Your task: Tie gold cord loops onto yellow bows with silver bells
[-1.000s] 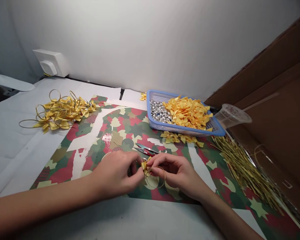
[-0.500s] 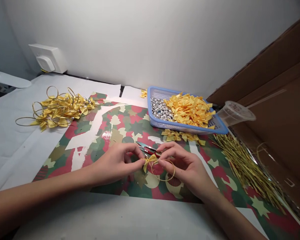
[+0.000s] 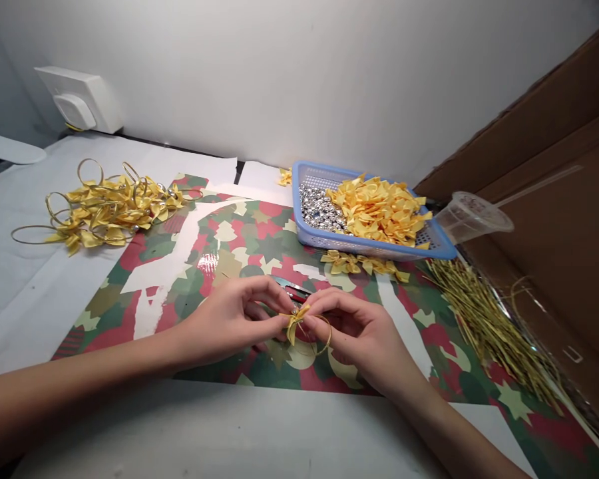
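**Both hands closing in on satin bow**

Left hand (image 3: 232, 318) and right hand (image 3: 362, 339) are now pinching together, fingertips nearly meeting on a small yellow satin bow (image 3: 293, 326), held just over the camouflage-print paper (image 3: 180, 279). The gap between the hands is shrinking compared with half a second ago, and the bow's centre is getting covered. A gold wire loop (image 3: 322, 336) is hanging off the bow beside the right hand; which fingers are clamping the wire, I can't tell. Red-handled thread snips (image 3: 292, 287) are lying just beyond the hands, mostly hidden. A blue plastic basket (image 3: 369, 251) is holding loose bows (image 3: 377, 209) and silver beads (image 3: 319, 207). Gold wire strands (image 3: 484, 326) are lying right; looped bows (image 3: 112, 209), left.
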